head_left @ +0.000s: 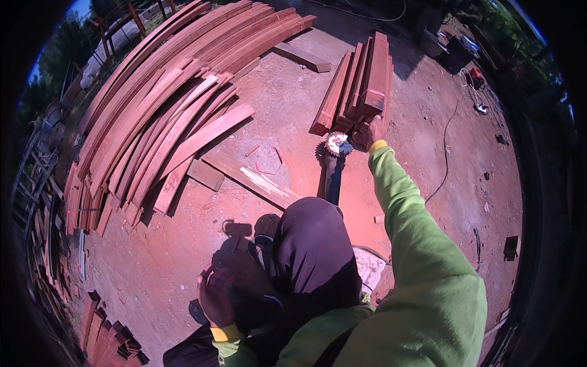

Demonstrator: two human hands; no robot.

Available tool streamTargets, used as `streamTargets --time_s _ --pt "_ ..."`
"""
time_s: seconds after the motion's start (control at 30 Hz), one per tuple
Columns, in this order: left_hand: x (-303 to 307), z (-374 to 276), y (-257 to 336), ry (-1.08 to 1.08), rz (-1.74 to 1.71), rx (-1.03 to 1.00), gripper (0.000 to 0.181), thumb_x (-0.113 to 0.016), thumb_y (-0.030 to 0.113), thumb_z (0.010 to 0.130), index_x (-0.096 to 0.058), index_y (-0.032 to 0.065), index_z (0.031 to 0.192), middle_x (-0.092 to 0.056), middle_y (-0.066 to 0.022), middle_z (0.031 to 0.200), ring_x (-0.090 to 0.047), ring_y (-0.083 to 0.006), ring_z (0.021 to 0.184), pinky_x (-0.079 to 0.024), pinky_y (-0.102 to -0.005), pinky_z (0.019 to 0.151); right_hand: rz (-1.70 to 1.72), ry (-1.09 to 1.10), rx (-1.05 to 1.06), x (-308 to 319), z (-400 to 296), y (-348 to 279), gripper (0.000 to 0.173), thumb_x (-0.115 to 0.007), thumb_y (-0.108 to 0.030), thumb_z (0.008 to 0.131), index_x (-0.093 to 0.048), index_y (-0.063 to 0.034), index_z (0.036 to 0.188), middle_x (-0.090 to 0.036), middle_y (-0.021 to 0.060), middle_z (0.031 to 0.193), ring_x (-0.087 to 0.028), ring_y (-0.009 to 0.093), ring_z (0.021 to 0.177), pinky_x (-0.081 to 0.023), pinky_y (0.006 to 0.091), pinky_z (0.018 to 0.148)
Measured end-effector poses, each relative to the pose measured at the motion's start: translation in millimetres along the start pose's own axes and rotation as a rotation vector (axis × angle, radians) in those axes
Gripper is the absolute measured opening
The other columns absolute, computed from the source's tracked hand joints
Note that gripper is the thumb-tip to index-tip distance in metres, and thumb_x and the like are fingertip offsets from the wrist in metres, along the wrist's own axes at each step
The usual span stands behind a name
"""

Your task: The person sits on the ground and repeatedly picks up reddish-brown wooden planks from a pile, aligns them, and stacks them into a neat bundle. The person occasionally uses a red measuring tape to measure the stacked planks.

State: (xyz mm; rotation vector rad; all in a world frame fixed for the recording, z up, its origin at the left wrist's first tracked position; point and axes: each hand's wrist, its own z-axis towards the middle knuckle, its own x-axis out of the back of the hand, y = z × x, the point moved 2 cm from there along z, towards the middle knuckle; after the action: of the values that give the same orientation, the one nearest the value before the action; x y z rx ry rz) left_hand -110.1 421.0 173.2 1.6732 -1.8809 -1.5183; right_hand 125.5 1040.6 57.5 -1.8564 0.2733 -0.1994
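My right hand (pixel 373 132) reaches forward to the near ends of a small stack of reddish timber boards (pixel 375 87). Its fingers touch the board ends; whether they close on one cannot be made out. Just left of it lies an angle grinder (pixel 334 176) fitted with a toothed saw blade (pixel 338 144), its body pointing back toward my knee. My left hand (pixel 216 293) is raised at the lower left beside my leg, fingers loosely bent, with nothing seen in it. A second timber bundle (pixel 331 98) lies along the stack's left side.
Long boards (pixel 156 119) are piled at the left, with a loose plank (pixel 252 179) on the ground nearer me. Short offcuts (pixel 105 339) lie at the lower left. A power cord (pixel 446 151) runs across the right, toward a power strip (pixel 481 108). A short beam (pixel 302 57) lies beyond.
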Motion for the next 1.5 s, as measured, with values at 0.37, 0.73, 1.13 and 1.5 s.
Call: streamTargets --time_s 0.37,0.73,1.13,1.5 --pt "-15.0 -20.0 38.5 0.058 0.103 -0.109 0.055 -0.045 0.047 0.098 -0.047 -0.0014 0.124 -0.065 -0.0191 0.101 -0.064 -0.0269 0.096 -0.048 -0.0374 0.09 -0.326 -0.328 -0.277 137.1 -138.0 77.9 0.058 -0.037 -0.05 0.098 -0.043 0.0044 0.118 -0.061 0.0266 0.106 -0.068 0.038 0.079 -0.058 0.0483 0.061" --pt "24.2 -54.6 123.6 0.046 0.159 -0.328 0.05 -0.048 0.041 0.099 -0.052 -0.0053 0.12 -0.064 -0.0189 0.099 -0.064 -0.0242 0.094 -0.053 -0.0325 0.085 -0.413 -0.649 -0.004 82.7 -224.5 2.3 0.055 -0.04 -0.047 0.1 -0.051 0.0056 0.11 -0.065 0.019 0.093 -0.068 0.026 0.076 -0.057 0.0389 0.061" --pt "114.6 -71.2 240.2 0.273 0.428 -0.59 0.049 -0.053 0.04 0.097 -0.054 -0.0001 0.124 -0.065 -0.0112 0.097 -0.063 -0.0174 0.093 -0.048 -0.0297 0.084 -0.506 -1.131 0.959 -76.3 -364.8 -118.1 0.034 -0.051 -0.027 0.098 -0.061 0.0055 0.1 -0.064 0.0171 0.077 -0.065 0.027 0.069 -0.051 0.0378 0.062" --pt "152.2 -56.7 209.7 0.361 0.648 -0.546 0.034 -0.063 0.03 0.093 -0.058 -0.0007 0.109 -0.059 -0.0044 0.075 -0.05 -0.0074 0.061 -0.042 -0.0222 0.056 -0.951 -1.472 1.213 -87.3 -388.2 -96.5 0.034 -0.056 -0.031 0.092 -0.058 0.0033 0.09 -0.058 0.0273 0.071 -0.058 0.047 0.071 -0.046 0.0507 0.065"
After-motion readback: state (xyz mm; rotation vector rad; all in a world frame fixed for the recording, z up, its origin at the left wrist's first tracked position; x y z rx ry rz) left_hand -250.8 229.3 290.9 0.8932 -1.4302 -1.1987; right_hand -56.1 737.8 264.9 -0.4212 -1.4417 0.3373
